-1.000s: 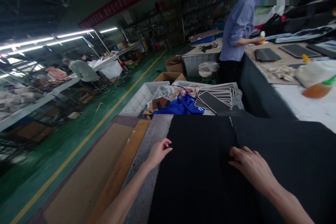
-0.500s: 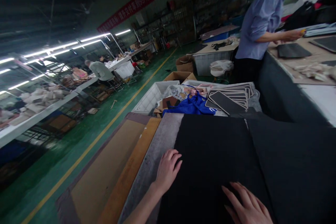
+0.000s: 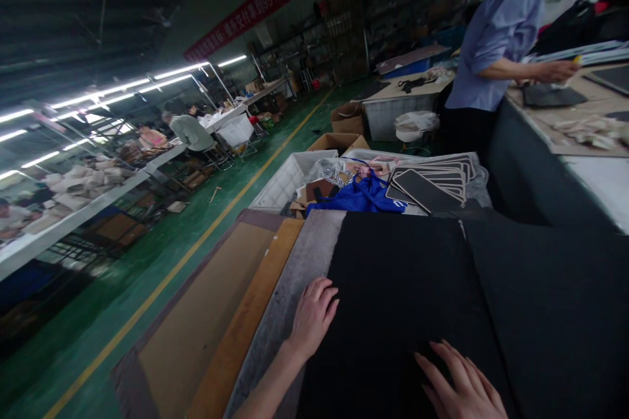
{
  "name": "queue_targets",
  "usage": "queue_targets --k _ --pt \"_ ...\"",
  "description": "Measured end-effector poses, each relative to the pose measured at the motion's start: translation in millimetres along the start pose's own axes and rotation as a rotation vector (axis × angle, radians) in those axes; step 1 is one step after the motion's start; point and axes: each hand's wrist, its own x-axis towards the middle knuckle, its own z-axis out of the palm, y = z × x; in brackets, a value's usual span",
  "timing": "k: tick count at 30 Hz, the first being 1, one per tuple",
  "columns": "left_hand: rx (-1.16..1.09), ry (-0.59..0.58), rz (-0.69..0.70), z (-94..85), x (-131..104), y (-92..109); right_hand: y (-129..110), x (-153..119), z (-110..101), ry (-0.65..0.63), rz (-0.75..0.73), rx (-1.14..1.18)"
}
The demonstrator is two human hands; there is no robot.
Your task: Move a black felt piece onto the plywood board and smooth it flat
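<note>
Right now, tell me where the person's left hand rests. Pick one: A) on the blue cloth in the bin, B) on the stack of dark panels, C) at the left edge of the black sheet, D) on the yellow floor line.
C: the left hand lies flat, fingers spread, on the left edge of the black sheet, beside the grey surface; the blue cloth lies farther off.

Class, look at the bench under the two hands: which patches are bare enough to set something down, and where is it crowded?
Bare: black sheet between left hand and the seam; second black sheet right of it; grey strip beside the brown board. Crowded: the bins beyond, holding blue cloth and stacked panels.
</note>
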Motion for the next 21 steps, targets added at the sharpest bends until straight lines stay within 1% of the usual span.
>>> queue_targets --k 3,5,9,12,14,17,21 --pt "-0.028 -0.011 0.026 -1.4 -8.7 7.4 -12.1 -6.5 -11.3 -0.071 0.051 0.045" --pt "-0.058 -0.041 0.05 -2.8 -20.4 18.4 -24.5 -13.8 -21.8 -0.124 0.117 0.073" --pt "-0.093 -0.177 0.164 -7.2 -53.6 48.3 -45.7 -32.6 -47.7 -0.264 0.258 0.128" --pt "-0.09 -0.28 0.268 -8.8 -75.8 63.4 -48.4 -47.7 -66.3 -0.363 0.332 0.161" --pt "-0.096 -0.294 0.31 -7.5 -85.1 65.9 -45.6 -57.0 -75.5 -0.39 0.351 0.181" --pt "-0.134 -0.271 0.334 -3.9 -90.6 62.9 -43.0 -66.9 -84.8 -0.379 0.352 0.199" --pt "-0.159 -0.282 0.32 -5.2 -91.4 60.7 -53.7 -70.3 -94.0 -0.375 0.33 0.228"
